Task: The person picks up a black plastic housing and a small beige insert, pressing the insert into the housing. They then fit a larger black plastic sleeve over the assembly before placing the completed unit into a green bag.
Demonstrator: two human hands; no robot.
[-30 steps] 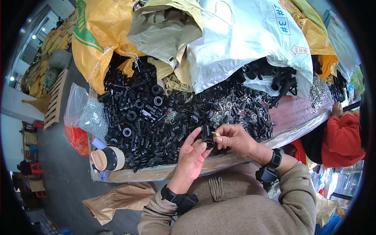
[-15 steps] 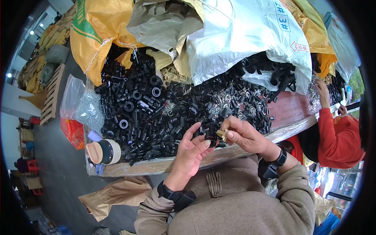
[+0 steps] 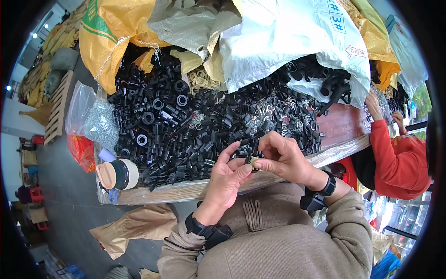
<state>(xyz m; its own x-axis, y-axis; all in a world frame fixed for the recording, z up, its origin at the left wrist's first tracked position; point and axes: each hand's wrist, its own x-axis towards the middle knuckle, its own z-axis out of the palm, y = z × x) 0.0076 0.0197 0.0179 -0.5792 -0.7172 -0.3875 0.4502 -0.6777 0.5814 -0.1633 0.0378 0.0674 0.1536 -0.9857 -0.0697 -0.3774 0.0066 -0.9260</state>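
Over the near edge of the table, my hands meet at a small black plastic part. My left hand [image 3: 226, 179] pinches this black part between thumb and fingers, with its index finger raised. Between the thumb and fingers of my right hand [image 3: 287, 160] is a small beige piece [image 3: 253, 160], pressed against the black part. The fingers hide much of both, so I cannot tell how far one sits in the other. Behind my hands spreads a heap of black plastic parts [image 3: 172, 135], with silvery metal hooks [image 3: 267, 114] scattered among them.
A white sack [image 3: 288, 42] and a yellow sack [image 3: 114, 28] spill parts onto the table. At the left stand a cup with a beige lid [image 3: 123, 175] and a clear bag of small metal pieces [image 3: 101, 124]. A co-worker in a red sleeve [image 3: 388, 153] reaches in at the right.
My right hand has moved slightly left and brought the beige piece against the black part in my left hand. The co-worker's hands have shifted too.
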